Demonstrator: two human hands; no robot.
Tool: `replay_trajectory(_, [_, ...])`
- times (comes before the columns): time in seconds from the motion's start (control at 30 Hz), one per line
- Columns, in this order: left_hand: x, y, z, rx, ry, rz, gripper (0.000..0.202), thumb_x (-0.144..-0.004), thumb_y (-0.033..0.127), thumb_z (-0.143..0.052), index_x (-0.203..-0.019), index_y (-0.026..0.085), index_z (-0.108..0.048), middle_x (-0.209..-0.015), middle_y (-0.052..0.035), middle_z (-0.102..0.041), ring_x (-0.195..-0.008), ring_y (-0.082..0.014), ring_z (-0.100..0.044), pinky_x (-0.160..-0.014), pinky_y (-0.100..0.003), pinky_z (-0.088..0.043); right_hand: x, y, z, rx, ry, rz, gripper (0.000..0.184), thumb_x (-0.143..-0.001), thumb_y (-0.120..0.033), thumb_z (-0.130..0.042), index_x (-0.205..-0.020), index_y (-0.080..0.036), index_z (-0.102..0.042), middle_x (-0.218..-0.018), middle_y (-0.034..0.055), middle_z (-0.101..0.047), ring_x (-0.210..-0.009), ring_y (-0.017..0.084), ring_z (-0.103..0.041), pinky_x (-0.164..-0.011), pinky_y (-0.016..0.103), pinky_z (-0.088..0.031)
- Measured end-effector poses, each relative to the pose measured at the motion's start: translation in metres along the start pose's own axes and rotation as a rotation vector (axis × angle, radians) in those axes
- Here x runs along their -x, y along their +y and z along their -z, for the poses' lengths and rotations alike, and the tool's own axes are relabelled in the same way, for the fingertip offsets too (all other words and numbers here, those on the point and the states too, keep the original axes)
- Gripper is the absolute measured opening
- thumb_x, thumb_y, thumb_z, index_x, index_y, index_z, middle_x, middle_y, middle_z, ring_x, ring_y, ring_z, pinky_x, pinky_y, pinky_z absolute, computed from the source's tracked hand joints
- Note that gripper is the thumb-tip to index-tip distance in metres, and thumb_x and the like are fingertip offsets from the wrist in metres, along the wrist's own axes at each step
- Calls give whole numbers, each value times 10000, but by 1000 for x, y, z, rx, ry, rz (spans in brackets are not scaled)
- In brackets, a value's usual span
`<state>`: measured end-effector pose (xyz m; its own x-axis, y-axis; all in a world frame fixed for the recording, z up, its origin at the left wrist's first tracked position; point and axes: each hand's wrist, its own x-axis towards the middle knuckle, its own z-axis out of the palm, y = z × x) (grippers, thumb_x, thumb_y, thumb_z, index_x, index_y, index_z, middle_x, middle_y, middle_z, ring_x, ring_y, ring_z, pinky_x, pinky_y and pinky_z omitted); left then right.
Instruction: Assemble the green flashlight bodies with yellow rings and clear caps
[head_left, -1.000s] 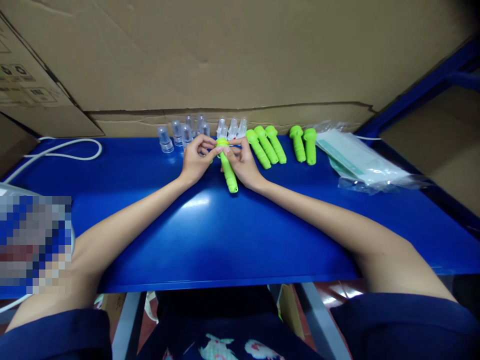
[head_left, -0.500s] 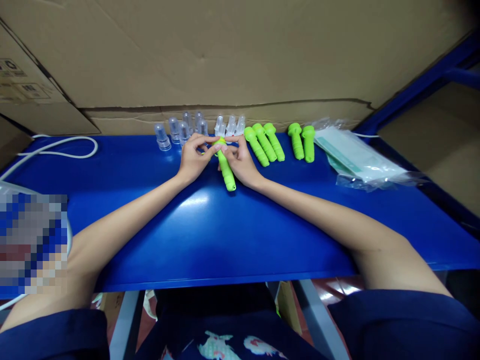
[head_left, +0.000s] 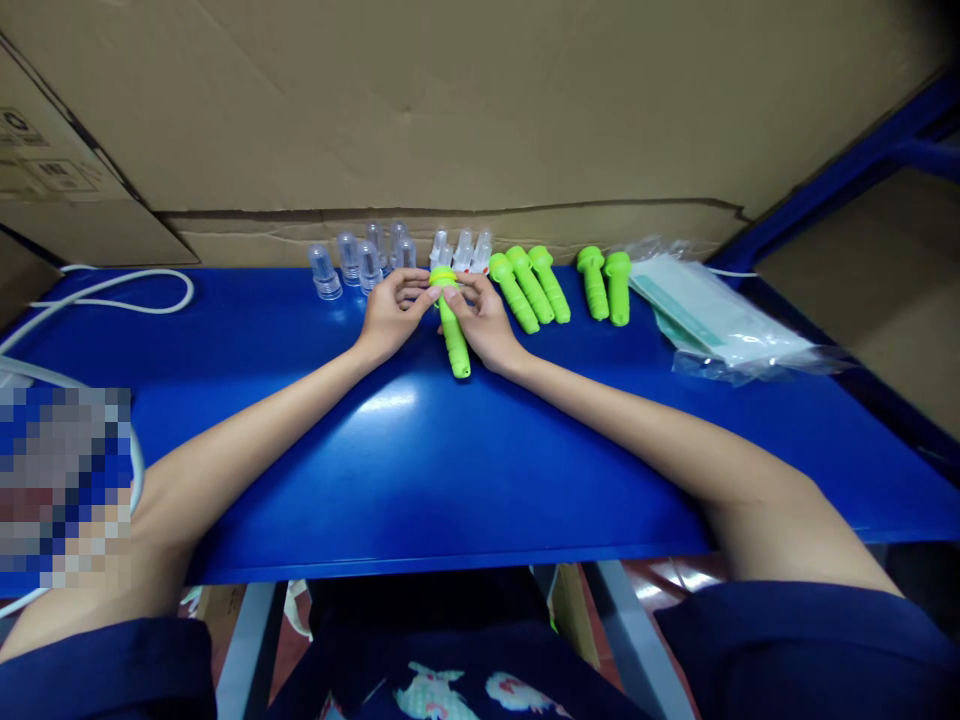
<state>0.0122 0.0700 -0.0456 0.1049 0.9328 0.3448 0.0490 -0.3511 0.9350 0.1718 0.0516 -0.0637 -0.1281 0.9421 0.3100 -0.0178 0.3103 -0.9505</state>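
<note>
- Centrally placed, a lime-green ribbed plastic-looking handle [head_left: 455, 345] lies between your two hands over the glossy blue tabletop [head_left: 480, 480], its wide head away from you and its narrow end pointing toward you; whether that end touches the surface cannot be told.
- Your left hand [head_left: 392, 316] grasps the head from the left, thumb on the near face, fingers curled and partly hidden.
- Your right hand [head_left: 486, 325] grasps the same head from the right, its thumb close beside the other, its fingers bent toward the far side.
- At the top of the head, a bright yellow band [head_left: 443, 271] shows between your fingers.
- Handling, judged from appearance: the handle is probably light, stiff and not very fragile. Its smooth head may slip under dry fingertips, while the ribs of the shaft offer you a surer hold; steady the shaft in one palm and take the head by its rim.
- Beyond your left hand stand clear domed plastic caps [head_left: 325, 272]; straight ahead are small clear domes with white bases [head_left: 463, 250].
- Beside your right hand lie three matching green handles [head_left: 530, 288], then a separate green pair [head_left: 594, 284], and finally a pale packet in transparent film [head_left: 712, 310].
</note>
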Motion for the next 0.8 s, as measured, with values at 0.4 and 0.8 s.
replay_trajectory(0.4, [-1, 0, -1, 51, 74, -3, 324, -756, 86, -845, -966, 165, -611, -789, 15, -741, -712, -78, -699, -658, -164, -527, 1, -5, 0, 7, -11, -26, 731, -828, -798, -672, -1259, -231, -508, -1150, 93, -713, -708, 159, -703, -595, 308, -623])
replay_trajectory(0.8, [-1, -3, 4, -4, 70, -98, 385, -731, 229, -912, -982, 177, -624, -883, -4, -727, -692, -64, -630, -603, -154, -471, 6, -20, -4, -19, -100, -132, 589, -972, -703, -576, -1241, -181, -535, -734, 2, -710, -504, 120, -633, -443, 220, -494])
